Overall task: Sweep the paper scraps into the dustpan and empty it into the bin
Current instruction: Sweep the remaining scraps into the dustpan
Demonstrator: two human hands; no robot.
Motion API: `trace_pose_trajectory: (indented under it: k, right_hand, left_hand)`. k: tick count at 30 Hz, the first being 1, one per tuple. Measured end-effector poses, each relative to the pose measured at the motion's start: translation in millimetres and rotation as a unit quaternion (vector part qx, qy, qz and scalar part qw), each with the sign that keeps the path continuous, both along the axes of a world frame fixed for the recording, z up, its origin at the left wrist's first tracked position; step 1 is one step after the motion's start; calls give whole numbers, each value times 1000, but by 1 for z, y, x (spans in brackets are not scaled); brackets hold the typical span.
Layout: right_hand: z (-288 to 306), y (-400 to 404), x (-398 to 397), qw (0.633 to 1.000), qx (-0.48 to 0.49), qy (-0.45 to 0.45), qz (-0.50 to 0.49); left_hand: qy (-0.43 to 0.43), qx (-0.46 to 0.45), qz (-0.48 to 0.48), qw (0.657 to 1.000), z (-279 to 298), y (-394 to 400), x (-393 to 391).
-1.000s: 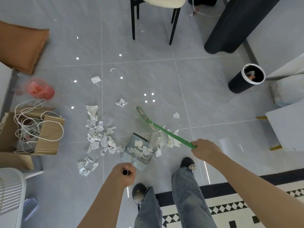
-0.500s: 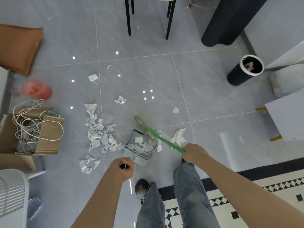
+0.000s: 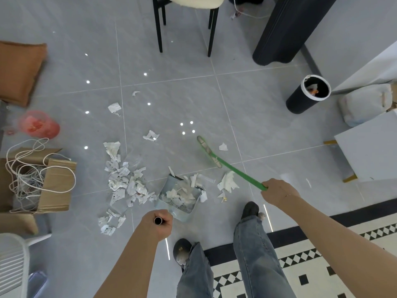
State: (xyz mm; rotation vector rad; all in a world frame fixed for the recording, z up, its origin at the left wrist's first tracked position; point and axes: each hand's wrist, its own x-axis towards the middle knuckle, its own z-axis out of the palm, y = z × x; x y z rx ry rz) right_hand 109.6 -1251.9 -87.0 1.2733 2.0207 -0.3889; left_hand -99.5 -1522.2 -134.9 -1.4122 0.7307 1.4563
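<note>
Left hand (image 3: 160, 223) fingers curled round dustpan (image 3: 180, 195) handle. Right hand (image 3: 278, 191) fingers wrapped round green broom (image 3: 227, 165), just right of dustpan. Paper scraps (image 3: 126, 183) left of dustpan.

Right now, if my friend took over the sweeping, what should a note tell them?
Left hand grips the dustpan handle; the dustpan sits on the floor with some scraps inside.
Right hand grips the green broom, its head out past the pan.
Done: a few scraps are in the pan.
Left: the big pile of scraps left of the pan, the crumpled piece on its right, and loose bits farther out. Then tip the pan into the dark bin, far right.
</note>
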Motion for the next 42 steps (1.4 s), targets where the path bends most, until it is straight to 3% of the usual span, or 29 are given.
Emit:
trace_pose_trajectory:
  k: [4,8,12,19,25,33,42]
  right_hand:
    - [3,3,23,999,14,-35,-32]
    - [-14,-19,27,994,-32,-41,-92]
    - [-29,-53,14,992,-77,-23,-92]
    - [-15,-34,-24,993,-119,-18,9]
    - [19,33,-47,998,-41,-10,55]
    - [2,48,-75,987,81,-53,129]
    - [-30,2,-76,993,-39,-46,101]
  left_hand:
    - [3,7,8,1000,2,3,-2]
    - [-2,0,8,1000,1,3,3]
    - [1,-4,-10,1000,4,9,5]
    - [0,14,-25,1000,21,14,14]
    - [32,-13,-14,999,26,3,8]
    - [39,-38,-41,998,9,7,10]
    - [31,-31,-51,998,29,20,18]
